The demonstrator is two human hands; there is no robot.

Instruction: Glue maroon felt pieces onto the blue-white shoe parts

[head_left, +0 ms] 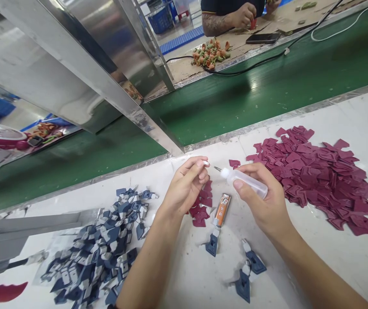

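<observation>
Clear plastic squeeze bottle with a white cap and fine metal needle tip [246, 180] is held in the right hand [264, 201], whose fingers are closed around its body, the nozzle pointed left. A tiny white piece [206, 163] is pinched between thumb and fingertips of the left hand [185, 189], raised just left of the needle and not quite touching it. The step in hand appears to be dosing glue onto that small piece; the next move would call for the needle tip to be brought to the piece and the bottle squeezed lightly, with both hands kept steady. Both grips are shut on their loads above the white desk [348, 124]. Below the hands lie an orange tube [222, 209], a few loose blue-and-white clip parts [246, 270] and some maroon pieces. A heap of blue-and-white parts [100, 249] lies near left, and a wide spread of maroon flat pieces [319, 171] to the right. Beyond the green conveyor belt [235, 98], another person's hand [243, 15] is seen at far.
</observation>
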